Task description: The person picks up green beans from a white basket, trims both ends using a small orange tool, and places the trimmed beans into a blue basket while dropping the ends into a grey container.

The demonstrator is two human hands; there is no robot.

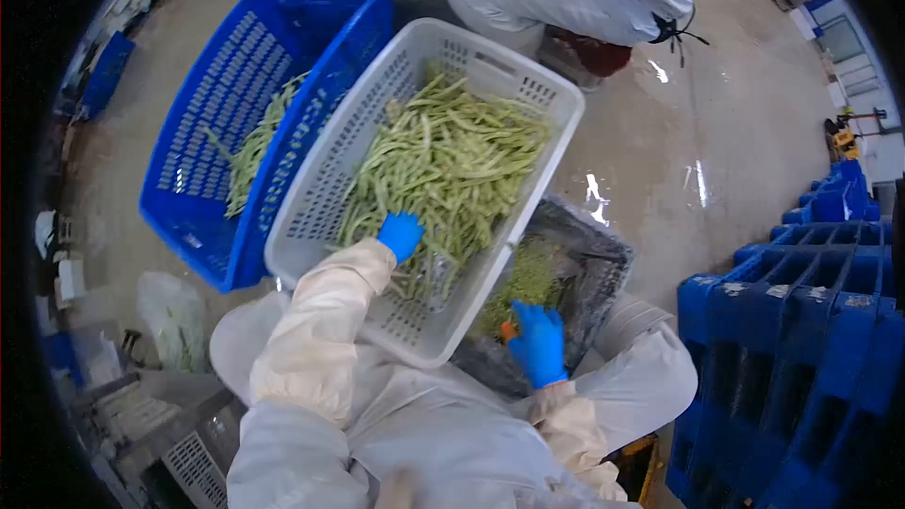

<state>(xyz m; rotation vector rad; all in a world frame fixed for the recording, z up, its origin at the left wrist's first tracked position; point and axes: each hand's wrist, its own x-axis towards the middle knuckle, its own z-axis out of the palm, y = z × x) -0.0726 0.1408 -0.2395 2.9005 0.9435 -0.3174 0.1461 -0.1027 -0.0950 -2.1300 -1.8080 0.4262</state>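
My left hand [402, 236], in a blue glove, rests on the green beans [443, 160] inside a white perforated basket [330, 151]. Its fingers are bent into the beans, and whether they grip any is hidden. My right hand [537, 344], also gloved in blue, is over a dark crate [603, 264] to the right of the basket. An orange-handled tool [509, 331] shows between its thumb and fingers. Small green trimmings [530, 278] lie in that crate.
A blue basket [207, 123] with some beans stands left of the white one. Opposite sits a person in white clothing [556, 0]. Stacked blue pallets [782, 349] stand at the right. A plastic bag [174, 316] lies at the left.
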